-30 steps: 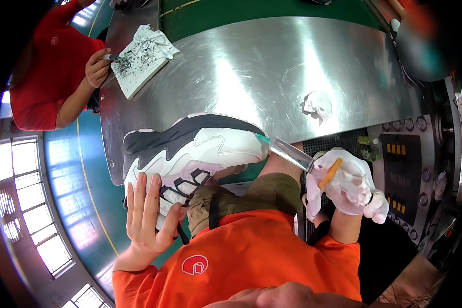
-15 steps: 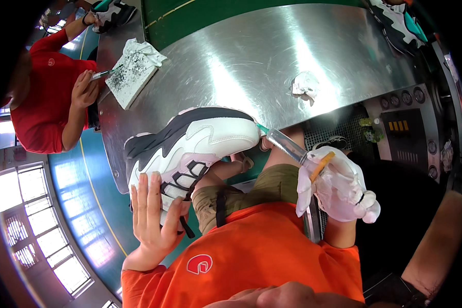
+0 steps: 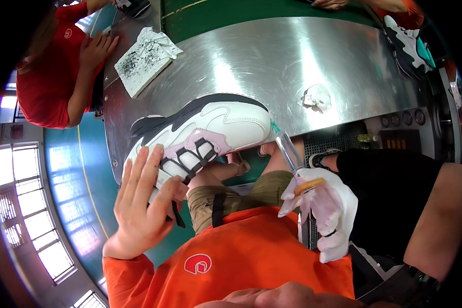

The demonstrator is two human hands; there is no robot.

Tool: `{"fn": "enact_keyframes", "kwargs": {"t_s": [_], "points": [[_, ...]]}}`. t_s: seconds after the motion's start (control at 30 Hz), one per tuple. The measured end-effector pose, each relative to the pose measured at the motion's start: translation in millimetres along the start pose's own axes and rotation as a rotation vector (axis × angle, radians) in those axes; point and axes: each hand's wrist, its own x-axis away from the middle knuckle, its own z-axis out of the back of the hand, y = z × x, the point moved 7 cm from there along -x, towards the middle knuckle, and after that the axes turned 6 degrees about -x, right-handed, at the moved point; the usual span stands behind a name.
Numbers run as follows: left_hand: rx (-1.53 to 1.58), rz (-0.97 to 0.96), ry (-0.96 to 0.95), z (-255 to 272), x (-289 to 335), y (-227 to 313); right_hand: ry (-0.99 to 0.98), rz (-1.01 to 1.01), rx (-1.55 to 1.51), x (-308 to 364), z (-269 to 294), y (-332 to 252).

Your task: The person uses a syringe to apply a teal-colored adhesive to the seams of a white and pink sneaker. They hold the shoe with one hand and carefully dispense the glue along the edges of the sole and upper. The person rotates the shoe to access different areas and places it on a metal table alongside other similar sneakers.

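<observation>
A white, black and pale pink sneaker (image 3: 231, 120) lies tilted by the table's near edge, its dark sole turned away from me and its toe to the right. My bare left hand (image 3: 143, 205) is on its heel end, fingers long and thumb apart, with the collar between them. In a white glove, my right hand (image 3: 323, 210) grips a clear syringe (image 3: 289, 151) with a green needle tip. That tip is at the toe's sole edge; whether it touches cannot be told. An orange-tan band (image 3: 309, 186) lies across the gloved fingers.
On the metal table (image 3: 262, 61) are a white pad (image 3: 143, 66) with black specks and a crumpled tissue (image 3: 317, 97). Another sneaker (image 3: 408, 49) is at the far right. A person in red (image 3: 51, 77) stands left; a bare leg (image 3: 436, 220) shows at right, near a machine panel (image 3: 403, 141).
My right hand has moved lower and the syringe stands steeper, its tip still by the toe. The person in red has taken a hand and a slim tool away from the pad.
</observation>
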Motion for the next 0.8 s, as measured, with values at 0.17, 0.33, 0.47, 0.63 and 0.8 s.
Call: {"fn": "enact_keyframes", "kwargs": {"t_s": [0.17, 0.33, 0.47, 0.63, 0.8], "points": [[0.142, 0.017, -0.066, 5.4, -27.8, -14.8, -0.049, 0.093, 0.136, -13.2, 4.6, -1.6], [0.252, 0.054, -0.108, 1.6, -54.7, -30.5, -0.046, 0.081, 0.058, -14.4, 28.0, 27.8], [0.391, 0.08, -0.212, -5.2, -74.7, -48.3, -0.142, 0.196, 0.115, -25.1, 36.4, 34.9], [0.565, 0.129, -0.389, -20.4, -97.6, -70.4, -0.176, 0.29, 0.21, -33.9, 51.3, 55.6], [0.661, 0.145, -0.428, -33.1, -119.2, -77.3, -0.127, 0.44, 0.322, -42.8, 54.5, 51.5]]}}
